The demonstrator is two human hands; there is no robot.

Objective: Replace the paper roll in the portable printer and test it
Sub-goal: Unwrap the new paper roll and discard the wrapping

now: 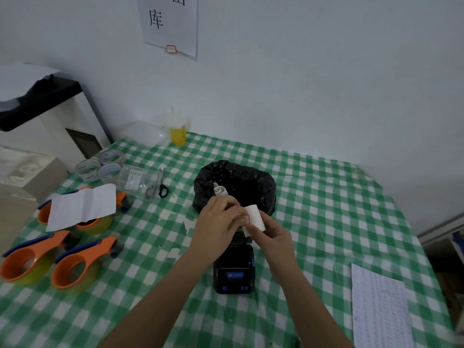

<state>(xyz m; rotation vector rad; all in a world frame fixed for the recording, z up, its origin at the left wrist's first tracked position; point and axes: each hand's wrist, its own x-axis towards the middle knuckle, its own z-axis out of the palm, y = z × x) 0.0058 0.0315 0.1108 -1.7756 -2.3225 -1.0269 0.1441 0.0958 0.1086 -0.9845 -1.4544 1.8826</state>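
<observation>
A white paper roll (254, 218) with a red-edged label is held above the table between both hands. My left hand (216, 226) pinches its left end at the label. My right hand (272, 236) grips it from below and the right. Under my hands sits the black portable printer (234, 271) with blue buttons, its far part hidden by my hands. Behind it stands a small bin lined with a black bag (234, 187), with a curled white paper piece (220, 190) inside.
Three orange tape dispensers (75, 266) and a white sheet (82, 205) lie at the left. Scissors (158, 187), tape rolls (100, 164) and a yellow drink cup (178, 131) sit farther back. A printed sheet (379, 307) lies at the right front. Torn paper bits lie near the bin.
</observation>
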